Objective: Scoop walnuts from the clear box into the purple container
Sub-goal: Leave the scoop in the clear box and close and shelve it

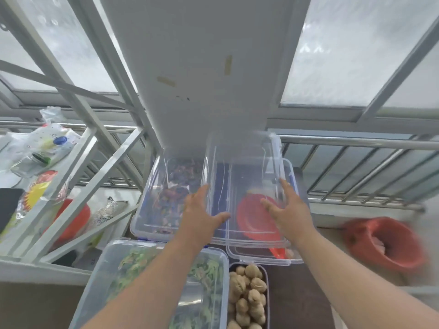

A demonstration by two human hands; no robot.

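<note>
With both hands I hold a clear lid (244, 167) tilted above the clear box (293, 258). My left hand (202, 217) grips the lid's left side, its thumb on the near face. The right side is held by my right hand (288, 207). Through the lid a red scoop (254, 222) shows inside the box; I can barely see walnuts there. The purple container (267, 281) stands in front of the box at the bottom centre, and walnuts (248, 298) fill it.
A lidded clear box of dark dried pieces (166, 186) stands left of the clear box, and a box of green leaves (147, 276) lies under my left forearm. A red bucket (384, 241) sits at the right. A metal rack (71, 162) with bags is on the left, and a railing (356, 143) runs behind.
</note>
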